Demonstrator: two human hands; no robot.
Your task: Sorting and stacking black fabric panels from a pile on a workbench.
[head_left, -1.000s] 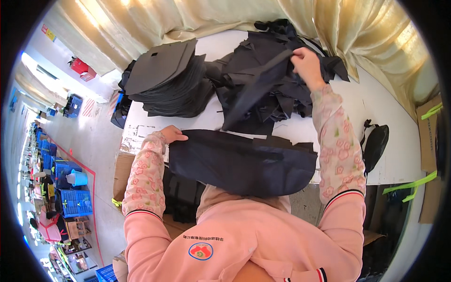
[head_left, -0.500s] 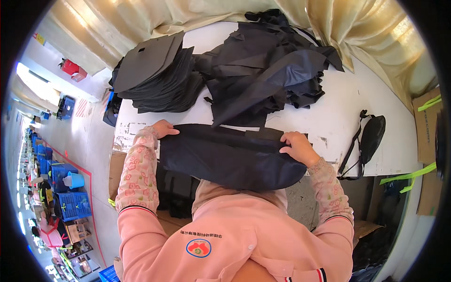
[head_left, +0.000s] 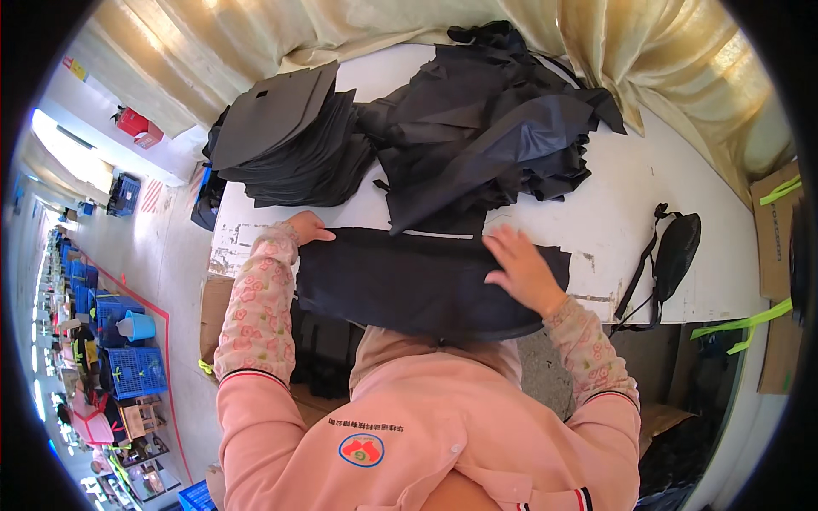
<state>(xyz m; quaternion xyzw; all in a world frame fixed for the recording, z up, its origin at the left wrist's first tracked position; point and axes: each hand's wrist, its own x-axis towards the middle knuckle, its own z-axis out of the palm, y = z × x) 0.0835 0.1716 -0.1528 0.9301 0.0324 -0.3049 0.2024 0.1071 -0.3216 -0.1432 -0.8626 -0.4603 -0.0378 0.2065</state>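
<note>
A wide piece of black fabric (head_left: 400,281) lies along the table's near edge, its lower part hanging over toward my lap. At its upper left corner, my left hand (head_left: 308,228) is closed on the cloth with the thumb pointing right. My right hand (head_left: 521,271) is over the fabric's right part, its fingers spread and slightly blurred, holding nothing. Just beyond the fabric lies a loose heap of black cloth (head_left: 486,128). To its left stands a stack of dark flat panels (head_left: 277,119).
A small black pouch with a strap (head_left: 677,247) lies on the white table (head_left: 596,204) at right. Gold curtains (head_left: 665,51) hang behind it. Cardboard boxes (head_left: 774,230) stand at far right. Blue crates (head_left: 136,372) line the floor at left.
My right hand has let go of the fabric's upper edge and opened over it, moving slightly left. The raised, folded upper edge now lies flatter. My left hand stays at the corner.
</note>
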